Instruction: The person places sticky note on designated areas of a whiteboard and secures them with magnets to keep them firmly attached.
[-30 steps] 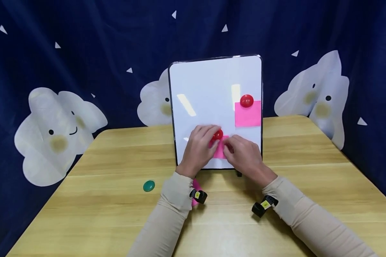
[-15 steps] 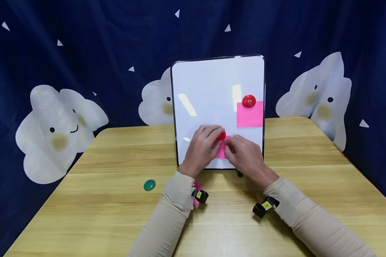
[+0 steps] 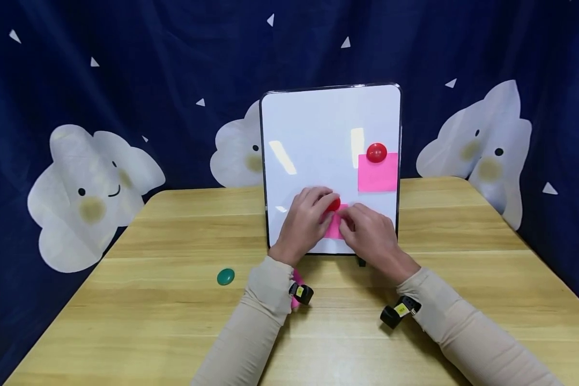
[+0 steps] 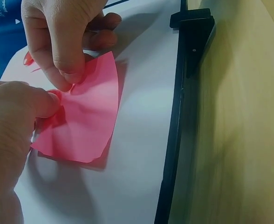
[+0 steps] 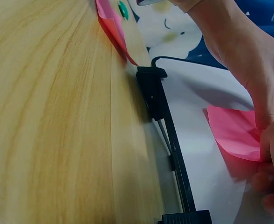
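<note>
On the lower part of the whiteboard (image 3: 313, 128), the left hand (image 3: 301, 224) grips a red round magnet (image 3: 334, 204) over a pink note (image 3: 335, 229). In the left wrist view this magnet (image 4: 56, 94) is partly covered by the left hand (image 4: 11, 121). The right hand (image 3: 372, 236) pinches the same note's upper edge between thumb and finger, close beside the left fingertips. Seen from the right wrist, the note's (image 5: 232, 130) lower part curls off the board. Higher at the right, another red magnet (image 3: 376, 153) lies on a second pink note (image 3: 378, 177).
A green round magnet (image 3: 225, 276) lies on the wooden table (image 3: 173, 316), left of the left forearm. Pink paper (image 3: 296, 279) on the table is partly hidden by the left wrist. Black feet (image 5: 151, 88) support the board. Behind hangs a dark blue curtain (image 3: 173, 48).
The head view has shifted slightly, so the board and both hands appear a little farther right. The grips on the magnet and note look unchanged.
</note>
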The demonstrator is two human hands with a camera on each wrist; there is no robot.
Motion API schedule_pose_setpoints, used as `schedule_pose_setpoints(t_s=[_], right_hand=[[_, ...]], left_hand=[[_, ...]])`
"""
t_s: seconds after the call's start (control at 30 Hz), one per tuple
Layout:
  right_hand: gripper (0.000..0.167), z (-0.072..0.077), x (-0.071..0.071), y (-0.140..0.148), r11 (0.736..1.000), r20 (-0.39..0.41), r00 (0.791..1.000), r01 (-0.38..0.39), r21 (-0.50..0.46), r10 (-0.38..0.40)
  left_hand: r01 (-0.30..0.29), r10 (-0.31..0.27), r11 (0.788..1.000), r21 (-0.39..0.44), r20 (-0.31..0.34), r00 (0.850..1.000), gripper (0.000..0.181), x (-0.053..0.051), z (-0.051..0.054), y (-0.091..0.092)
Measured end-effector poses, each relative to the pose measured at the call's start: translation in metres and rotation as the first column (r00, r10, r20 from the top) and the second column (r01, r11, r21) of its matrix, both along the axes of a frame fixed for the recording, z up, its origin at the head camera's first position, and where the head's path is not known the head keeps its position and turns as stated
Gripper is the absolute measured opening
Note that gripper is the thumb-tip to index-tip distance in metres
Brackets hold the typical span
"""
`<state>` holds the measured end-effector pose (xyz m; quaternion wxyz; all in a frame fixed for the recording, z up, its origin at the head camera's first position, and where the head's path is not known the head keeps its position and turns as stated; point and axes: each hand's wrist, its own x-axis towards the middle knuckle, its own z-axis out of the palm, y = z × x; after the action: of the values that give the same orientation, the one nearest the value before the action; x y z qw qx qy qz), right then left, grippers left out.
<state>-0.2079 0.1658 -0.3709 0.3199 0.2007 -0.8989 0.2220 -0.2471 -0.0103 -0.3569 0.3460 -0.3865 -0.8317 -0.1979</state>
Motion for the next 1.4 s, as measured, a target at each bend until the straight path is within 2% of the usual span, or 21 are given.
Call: schedule_pose_setpoints(t_s=[0.2, 0.47, 0.7, 1.07, 1.27, 1.4], right_hand=[[0.013, -0.0012, 0.0000, 0.0006, 1.000, 0.009, 1.000, 0.005, 0.004, -0.005], [0.015, 0.0001, 0.0007, 0.0005, 1.000, 0.000, 1.000, 0.001, 0.003, -0.001], [0.015, 0.0022, 0.0008, 0.0014, 1.000, -0.004, 1.000, 0.007, 0.000, -0.007], [0.014, -0.0005, -0.0005, 0.0000, 1.000, 0.008, 1.000, 0.003, 0.006, -0.003], [0.015, 0.0006, 0.0004, -0.0002, 1.000, 0.000, 1.000, 0.007, 0.006, -0.007], [0.015, 0.0001, 0.0006, -0.0001, 1.000, 0.005, 1.000, 0.009, 0.006, -0.009]], left_hand=[[0.005, -0.005, 1.000, 0.010, 0.009, 1.000, 0.040, 0.0001, -0.0008, 0.0008], [-0.039, 0.039, 0.999, -0.013, 0.006, 0.999, 0.046, -0.0001, 0.0001, 0.0010], [-0.026, 0.025, 1.000, -0.010, -0.018, 1.000, 0.045, -0.0011, 0.0010, 0.0036], [-0.079, 0.077, 0.997, -0.022, -0.054, 0.996, 0.048, 0.0010, -0.0035, 0.0025], [-0.074, 0.073, 0.997, -0.009, -0.076, 0.994, 0.047, -0.0004, -0.0061, 0.0030], [-0.073, 0.071, 0.997, -0.014, -0.068, 0.995, 0.046, -0.0005, -0.0069, 0.0028]])
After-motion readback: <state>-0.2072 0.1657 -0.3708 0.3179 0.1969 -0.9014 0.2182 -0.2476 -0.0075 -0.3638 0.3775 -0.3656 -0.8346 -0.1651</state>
